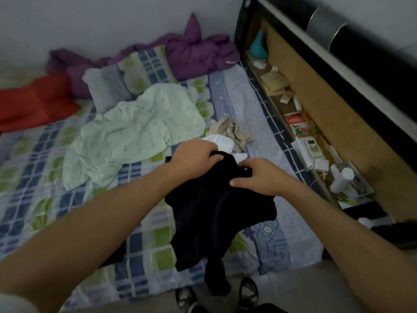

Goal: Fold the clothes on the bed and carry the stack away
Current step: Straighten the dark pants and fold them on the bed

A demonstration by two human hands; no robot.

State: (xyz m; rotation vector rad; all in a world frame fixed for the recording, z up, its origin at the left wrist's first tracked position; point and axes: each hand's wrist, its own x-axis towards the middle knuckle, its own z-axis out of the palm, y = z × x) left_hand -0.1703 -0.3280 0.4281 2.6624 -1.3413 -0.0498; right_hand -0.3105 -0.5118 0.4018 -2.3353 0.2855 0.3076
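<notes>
Right now I have both hands clenched on the top edge of the black garment: left hand bunching one corner, right hand pinching the other. It hangs below my grip, over the near edge of the bed, unfolded. I judge folding has barely begun; next I should spread it flat. Beyond it lie the green cloth, white cloth and beige cloth.

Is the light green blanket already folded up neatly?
No, the light green blanket lies crumpled and spread out on the bed.
</notes>
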